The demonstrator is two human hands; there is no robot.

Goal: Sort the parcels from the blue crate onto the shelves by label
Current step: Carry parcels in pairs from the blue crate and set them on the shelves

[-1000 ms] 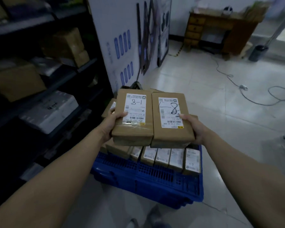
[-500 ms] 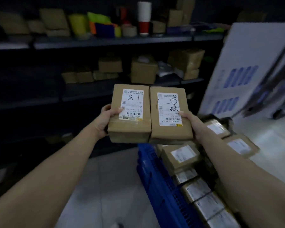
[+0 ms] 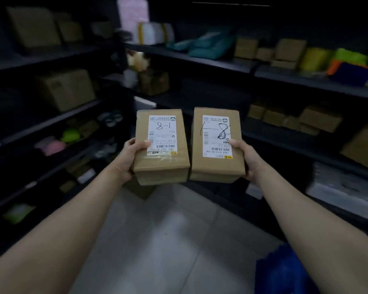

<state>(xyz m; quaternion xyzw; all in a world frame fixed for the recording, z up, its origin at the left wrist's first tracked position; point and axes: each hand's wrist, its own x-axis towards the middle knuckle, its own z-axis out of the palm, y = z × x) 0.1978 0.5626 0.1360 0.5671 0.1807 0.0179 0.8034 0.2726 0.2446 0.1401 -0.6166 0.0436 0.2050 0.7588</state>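
arms outstretched: left hand (image 3: 130, 158) grips left parcel (image 3: 162, 145), right hand (image 3: 245, 158) right parcel (image 3: 217, 145).

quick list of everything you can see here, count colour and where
parcel marked 8-1: one, brown, white label, held centre left
parcel with scrawled label: one, brown, held centre right
blue crate: one, blue, bottom right corner
shelves: several tiers, black, left and right
cardboard boxes: many, brown, on shelves
teal packs: few, teal, upper shelf
floor: one, pale tiles, below the arms
left hand: one, grips parcel marked 8-1
right hand: one, grips parcel with scrawled label
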